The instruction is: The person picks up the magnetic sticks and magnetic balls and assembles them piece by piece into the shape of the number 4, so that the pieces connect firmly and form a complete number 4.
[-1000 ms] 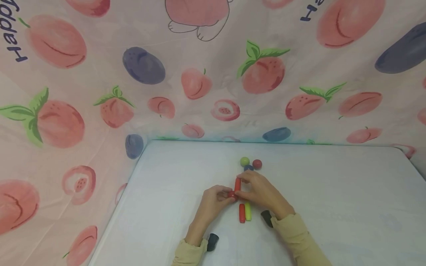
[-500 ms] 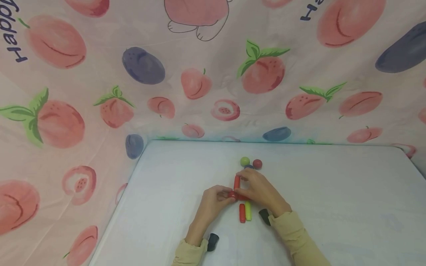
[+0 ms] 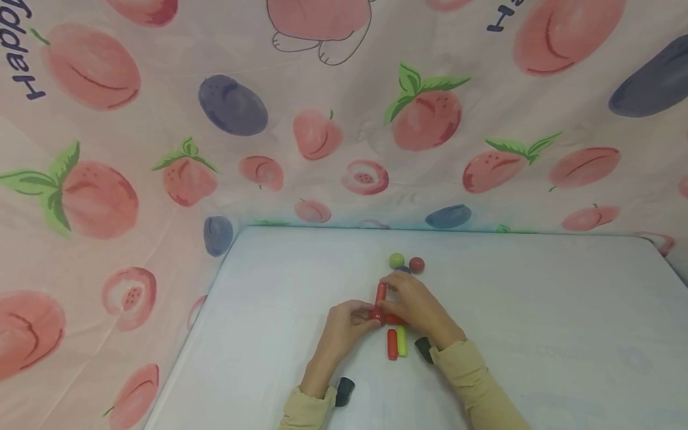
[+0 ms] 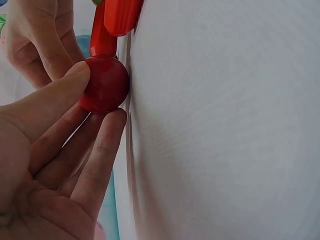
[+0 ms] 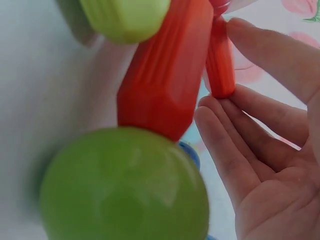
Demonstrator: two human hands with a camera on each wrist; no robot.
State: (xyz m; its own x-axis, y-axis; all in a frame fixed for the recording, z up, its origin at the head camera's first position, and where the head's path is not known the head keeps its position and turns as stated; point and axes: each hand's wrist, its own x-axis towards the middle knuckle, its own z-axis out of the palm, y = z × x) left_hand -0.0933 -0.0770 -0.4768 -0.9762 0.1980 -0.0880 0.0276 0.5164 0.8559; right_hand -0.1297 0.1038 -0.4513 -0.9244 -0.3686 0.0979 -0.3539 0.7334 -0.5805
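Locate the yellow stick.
In the head view, the yellow stick lies on the white table, close along a red stick's right side, below the right hand in frame.

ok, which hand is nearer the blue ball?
Right: the right hand is just in front of the blue ball, partly hiding it; the left hand is farther off, nearer the camera and leftward.

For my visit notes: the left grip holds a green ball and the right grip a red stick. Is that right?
Not quite: the ball in the left grip is red, not green, as the left wrist view shows. The right grip does hold a red stick.
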